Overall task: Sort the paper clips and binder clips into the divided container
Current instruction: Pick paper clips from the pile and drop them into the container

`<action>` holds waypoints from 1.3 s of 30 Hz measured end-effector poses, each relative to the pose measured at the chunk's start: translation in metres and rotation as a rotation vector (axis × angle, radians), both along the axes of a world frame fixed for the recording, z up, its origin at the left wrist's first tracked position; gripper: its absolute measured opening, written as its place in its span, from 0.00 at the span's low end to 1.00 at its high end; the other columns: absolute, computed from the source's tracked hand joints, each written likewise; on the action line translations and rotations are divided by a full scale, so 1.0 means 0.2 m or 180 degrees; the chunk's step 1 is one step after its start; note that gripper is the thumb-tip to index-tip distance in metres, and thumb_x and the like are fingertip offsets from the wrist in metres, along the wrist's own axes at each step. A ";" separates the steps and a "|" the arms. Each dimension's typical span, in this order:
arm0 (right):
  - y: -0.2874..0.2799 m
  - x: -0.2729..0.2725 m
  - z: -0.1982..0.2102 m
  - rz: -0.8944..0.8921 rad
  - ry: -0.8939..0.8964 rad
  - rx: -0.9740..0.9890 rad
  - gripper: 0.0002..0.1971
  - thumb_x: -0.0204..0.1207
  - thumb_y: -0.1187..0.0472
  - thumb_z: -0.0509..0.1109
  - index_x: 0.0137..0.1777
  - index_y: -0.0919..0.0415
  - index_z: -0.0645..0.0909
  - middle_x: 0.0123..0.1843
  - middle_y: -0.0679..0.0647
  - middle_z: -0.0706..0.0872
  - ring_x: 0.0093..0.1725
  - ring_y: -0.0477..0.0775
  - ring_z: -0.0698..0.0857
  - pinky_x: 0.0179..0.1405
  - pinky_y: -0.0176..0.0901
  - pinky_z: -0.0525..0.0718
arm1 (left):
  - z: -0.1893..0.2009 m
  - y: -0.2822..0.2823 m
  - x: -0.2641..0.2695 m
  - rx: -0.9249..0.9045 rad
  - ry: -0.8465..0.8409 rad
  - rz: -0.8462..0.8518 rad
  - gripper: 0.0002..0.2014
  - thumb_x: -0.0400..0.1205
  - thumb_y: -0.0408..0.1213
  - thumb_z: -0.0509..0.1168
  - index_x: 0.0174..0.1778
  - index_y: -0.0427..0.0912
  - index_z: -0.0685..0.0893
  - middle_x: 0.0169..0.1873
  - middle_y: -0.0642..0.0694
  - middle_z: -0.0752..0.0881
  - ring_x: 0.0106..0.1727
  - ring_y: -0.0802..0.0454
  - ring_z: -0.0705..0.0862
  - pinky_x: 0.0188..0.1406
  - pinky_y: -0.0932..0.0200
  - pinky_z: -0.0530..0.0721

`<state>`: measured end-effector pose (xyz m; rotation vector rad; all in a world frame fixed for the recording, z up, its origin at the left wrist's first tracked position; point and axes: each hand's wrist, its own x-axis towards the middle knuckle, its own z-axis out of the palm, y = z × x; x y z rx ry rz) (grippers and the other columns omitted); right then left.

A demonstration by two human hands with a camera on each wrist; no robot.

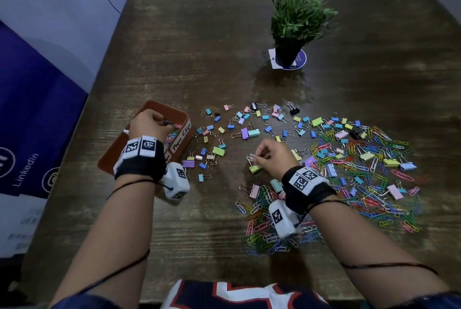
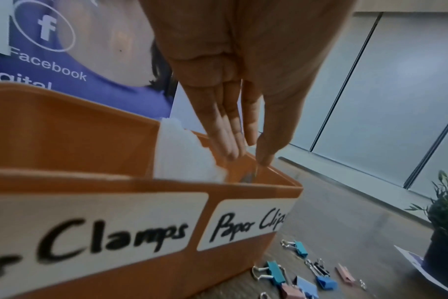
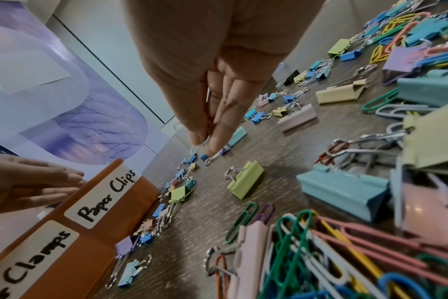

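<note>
over the "paper clips" compartment of the orange divided container (image 1: 139, 119), left hand (image 1: 149, 125) pinches a small clip to drop it; right hand (image 1: 273, 152) pinches a white paper clip (image 1: 251, 157) off the desk (image 1: 224, 46).

First word of the clamps label (image 2: 90, 238) cut off, blurred.

Dark wood table (image 1: 224, 34); purple banner (image 1: 37, 109) left; potted plant (image 1: 296, 19); pale wall panels (image 2: 396, 81).
</note>
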<state>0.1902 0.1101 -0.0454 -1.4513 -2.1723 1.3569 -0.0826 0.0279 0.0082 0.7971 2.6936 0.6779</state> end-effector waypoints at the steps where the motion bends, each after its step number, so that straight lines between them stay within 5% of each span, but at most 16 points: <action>1: 0.00 0.01 0.00 -0.0003 -0.0034 0.0017 0.08 0.73 0.66 0.74 0.39 0.57 0.78 0.39 0.53 0.88 0.41 0.53 0.87 0.43 0.47 0.87 | 0.00 -0.01 0.00 -0.0064 0.0018 -0.0026 0.12 0.75 0.39 0.75 0.53 0.45 0.85 0.51 0.46 0.88 0.56 0.45 0.85 0.60 0.51 0.80; 4: 0.01 0.02 -0.01 -0.0061 -0.0093 0.0042 0.10 0.73 0.65 0.75 0.36 0.54 0.76 0.38 0.51 0.86 0.40 0.50 0.85 0.40 0.42 0.85 | 0.01 -0.08 -0.01 -0.0079 0.0267 -0.0097 0.16 0.79 0.43 0.71 0.63 0.46 0.83 0.60 0.45 0.85 0.60 0.43 0.83 0.56 0.51 0.77; 8: 0.00 -0.02 -0.01 -0.0101 0.0031 0.0038 0.12 0.73 0.68 0.74 0.35 0.53 0.76 0.38 0.54 0.87 0.41 0.54 0.87 0.42 0.45 0.86 | -0.05 -0.23 -0.02 0.0095 0.0530 -0.0130 0.18 0.82 0.47 0.65 0.65 0.46 0.80 0.64 0.40 0.79 0.66 0.40 0.77 0.66 0.42 0.75; 16: -0.09 -0.38 0.09 0.0390 0.0339 0.0305 0.08 0.74 0.69 0.72 0.39 0.57 0.78 0.36 0.46 0.83 0.37 0.47 0.82 0.36 0.29 0.78 | -0.28 -0.46 -0.07 -0.0161 0.0980 -0.0230 0.29 0.86 0.56 0.51 0.81 0.46 0.63 0.82 0.46 0.61 0.84 0.44 0.54 0.80 0.36 0.45; 21: -0.14 -0.63 0.15 0.0348 0.0633 0.0380 0.07 0.72 0.69 0.74 0.38 0.57 0.80 0.37 0.54 0.87 0.38 0.52 0.85 0.40 0.41 0.84 | -0.31 -0.48 -0.07 -0.0170 0.0988 -0.0314 0.33 0.85 0.60 0.46 0.83 0.46 0.58 0.84 0.46 0.58 0.84 0.43 0.52 0.81 0.37 0.47; 25: -0.15 -0.82 0.15 0.0116 0.0750 0.0375 0.08 0.73 0.67 0.74 0.38 0.55 0.80 0.36 0.50 0.86 0.33 0.43 0.81 0.33 0.34 0.80 | -0.32 -0.48 -0.07 -0.0174 0.0991 -0.0302 0.37 0.81 0.63 0.42 0.84 0.46 0.58 0.83 0.47 0.60 0.84 0.42 0.52 0.81 0.38 0.47; 29: -0.16 -0.96 0.15 0.0482 0.0572 0.0512 0.09 0.76 0.66 0.71 0.53 0.57 0.86 0.49 0.51 0.89 0.47 0.47 0.86 0.52 0.41 0.84 | -0.33 -0.48 -0.08 -0.0085 0.0954 -0.0274 0.36 0.82 0.62 0.44 0.83 0.45 0.60 0.83 0.46 0.61 0.84 0.42 0.53 0.81 0.39 0.47; 32: -0.15 -0.94 0.15 0.0587 0.0476 0.0529 0.13 0.78 0.67 0.67 0.61 0.58 0.84 0.56 0.53 0.88 0.54 0.49 0.86 0.59 0.42 0.83 | -0.34 -0.48 -0.08 -0.0073 0.0966 -0.0282 0.34 0.83 0.60 0.46 0.83 0.45 0.61 0.83 0.46 0.61 0.84 0.42 0.53 0.81 0.39 0.47; 36: -0.10 -0.81 0.15 0.0249 0.0752 0.0572 0.09 0.78 0.68 0.66 0.54 0.60 0.84 0.50 0.52 0.89 0.47 0.46 0.85 0.48 0.30 0.81 | -0.33 -0.48 -0.08 -0.0100 0.0950 -0.0299 0.31 0.85 0.57 0.50 0.82 0.45 0.62 0.83 0.45 0.61 0.84 0.41 0.53 0.81 0.37 0.47; 39: -0.06 -0.65 0.13 0.0136 0.0694 0.0472 0.06 0.79 0.67 0.66 0.48 0.57 0.83 0.46 0.50 0.87 0.46 0.48 0.86 0.49 0.36 0.83 | -0.29 -0.47 -0.07 -0.0084 0.0922 -0.0357 0.31 0.85 0.55 0.54 0.82 0.44 0.62 0.82 0.44 0.61 0.84 0.40 0.53 0.81 0.36 0.47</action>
